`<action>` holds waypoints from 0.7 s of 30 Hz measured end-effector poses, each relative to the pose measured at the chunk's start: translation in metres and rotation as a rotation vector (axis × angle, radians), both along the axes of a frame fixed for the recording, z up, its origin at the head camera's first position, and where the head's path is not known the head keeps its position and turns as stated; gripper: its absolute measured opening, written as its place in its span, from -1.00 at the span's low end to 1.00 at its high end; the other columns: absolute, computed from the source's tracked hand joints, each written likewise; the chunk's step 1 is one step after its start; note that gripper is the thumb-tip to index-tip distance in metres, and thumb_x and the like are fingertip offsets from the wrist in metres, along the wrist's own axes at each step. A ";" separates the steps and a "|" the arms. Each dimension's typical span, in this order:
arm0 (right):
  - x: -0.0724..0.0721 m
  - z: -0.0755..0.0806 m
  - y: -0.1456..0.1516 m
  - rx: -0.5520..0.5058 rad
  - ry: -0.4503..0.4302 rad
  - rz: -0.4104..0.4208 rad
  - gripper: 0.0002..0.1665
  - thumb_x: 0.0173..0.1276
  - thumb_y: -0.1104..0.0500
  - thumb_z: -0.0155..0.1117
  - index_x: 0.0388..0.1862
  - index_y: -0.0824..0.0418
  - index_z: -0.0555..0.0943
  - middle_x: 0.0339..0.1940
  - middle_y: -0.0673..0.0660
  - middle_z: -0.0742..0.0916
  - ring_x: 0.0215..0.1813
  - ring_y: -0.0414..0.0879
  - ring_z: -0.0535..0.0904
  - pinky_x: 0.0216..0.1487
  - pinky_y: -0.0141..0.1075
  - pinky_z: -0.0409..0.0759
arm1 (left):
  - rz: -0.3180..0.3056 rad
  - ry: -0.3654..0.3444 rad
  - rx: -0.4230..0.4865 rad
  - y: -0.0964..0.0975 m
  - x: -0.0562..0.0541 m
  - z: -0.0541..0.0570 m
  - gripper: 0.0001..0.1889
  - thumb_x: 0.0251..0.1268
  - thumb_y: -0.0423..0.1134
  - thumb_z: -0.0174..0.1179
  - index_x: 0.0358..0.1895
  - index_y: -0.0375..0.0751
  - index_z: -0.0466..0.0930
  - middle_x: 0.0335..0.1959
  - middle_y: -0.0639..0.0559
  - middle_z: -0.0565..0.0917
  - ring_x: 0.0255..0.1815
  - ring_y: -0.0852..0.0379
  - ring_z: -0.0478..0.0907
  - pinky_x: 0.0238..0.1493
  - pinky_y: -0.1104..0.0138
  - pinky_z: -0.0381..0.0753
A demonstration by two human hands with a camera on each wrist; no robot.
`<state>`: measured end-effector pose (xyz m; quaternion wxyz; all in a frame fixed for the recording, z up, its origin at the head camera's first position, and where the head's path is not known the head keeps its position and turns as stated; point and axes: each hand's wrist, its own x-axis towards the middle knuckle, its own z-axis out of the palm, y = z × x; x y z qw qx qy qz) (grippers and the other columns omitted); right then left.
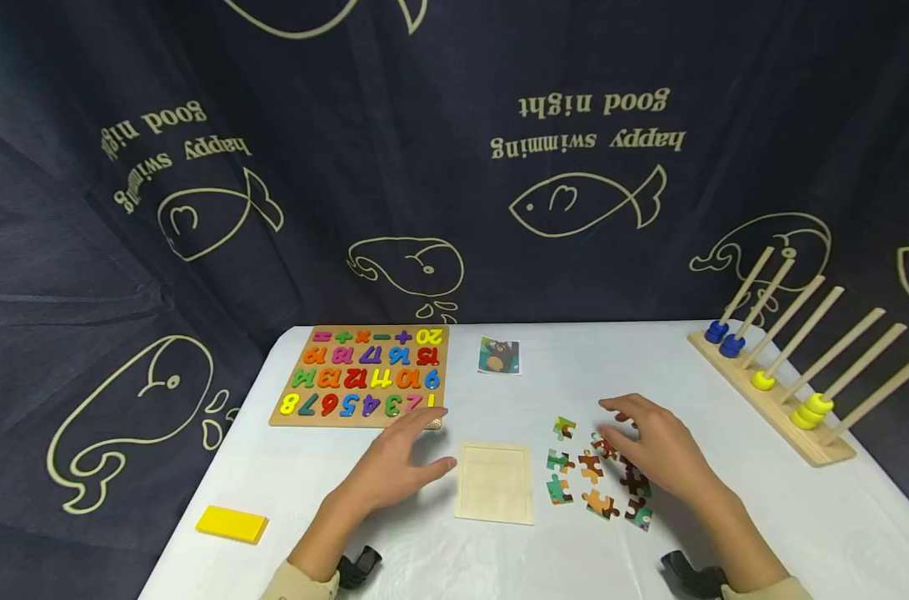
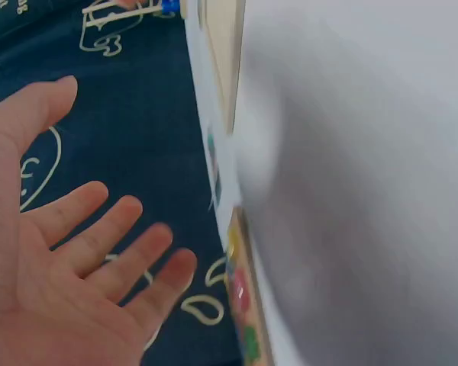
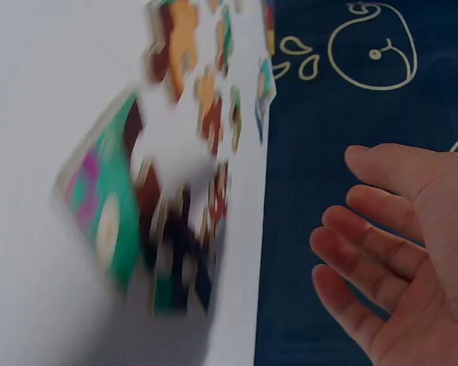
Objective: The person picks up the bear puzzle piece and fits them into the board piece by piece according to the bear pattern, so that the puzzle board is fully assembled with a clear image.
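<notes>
Loose jigsaw pieces (image 1: 591,465) lie on the white table, and my right hand (image 1: 660,446) hovers over their right side. In the right wrist view that hand (image 3: 397,252) has relaxed, slightly bent fingers and nothing in them; a corner piece (image 3: 107,198) shows large and blurred. My left hand (image 1: 396,467) is above the table, just left of a square pale wooden puzzle tray (image 1: 495,483). Its fingers are spread and hold nothing in the left wrist view, where the palm (image 2: 69,290) shows. Beyond the tray lies a small bear picture card (image 1: 500,356).
A wooden number board (image 1: 364,375) with coloured numerals lies at the back left. At front left is a yellow block (image 1: 232,524). A peg abacus (image 1: 772,396) with blue and yellow rings stands at right. Dark printed cloth (image 1: 424,167) hangs behind the table.
</notes>
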<state>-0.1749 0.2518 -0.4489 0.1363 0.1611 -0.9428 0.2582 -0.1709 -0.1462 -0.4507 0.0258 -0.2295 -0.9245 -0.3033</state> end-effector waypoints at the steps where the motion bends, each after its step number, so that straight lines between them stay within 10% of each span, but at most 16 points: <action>1: -0.002 -0.002 -0.003 -0.020 -0.026 0.007 -0.56 0.30 -0.02 0.34 0.11 0.12 0.62 -0.02 0.04 0.67 -0.13 -0.04 0.61 -0.22 -0.06 0.59 | -0.020 -0.036 0.015 0.004 -0.001 -0.002 -0.19 0.09 0.35 0.21 0.41 0.15 0.28 0.41 0.22 0.28 0.44 0.05 0.15 0.33 -0.01 0.23; 9: -0.019 -0.018 -0.030 -0.122 -0.195 0.071 -0.55 0.26 0.15 0.37 0.12 0.27 0.61 -0.09 0.10 0.68 -0.19 -0.09 0.60 -0.23 -0.19 0.60 | -0.185 -0.247 0.063 0.015 -0.005 -0.029 0.07 -0.10 0.31 0.37 0.50 -0.05 0.13 0.52 0.12 0.09 0.52 0.01 -0.09 0.43 -0.06 -0.12; 21: -0.031 -0.036 -0.043 -0.018 -0.175 -0.012 -0.44 0.15 -0.03 0.45 0.07 0.25 0.66 -0.10 0.10 0.62 -0.19 -0.06 0.47 -0.28 -0.16 0.48 | -0.291 -0.073 -0.135 0.016 -0.006 -0.044 0.17 -0.14 0.35 0.36 0.49 -0.27 0.09 0.52 0.01 0.07 0.53 -0.02 -0.16 0.45 0.00 -0.24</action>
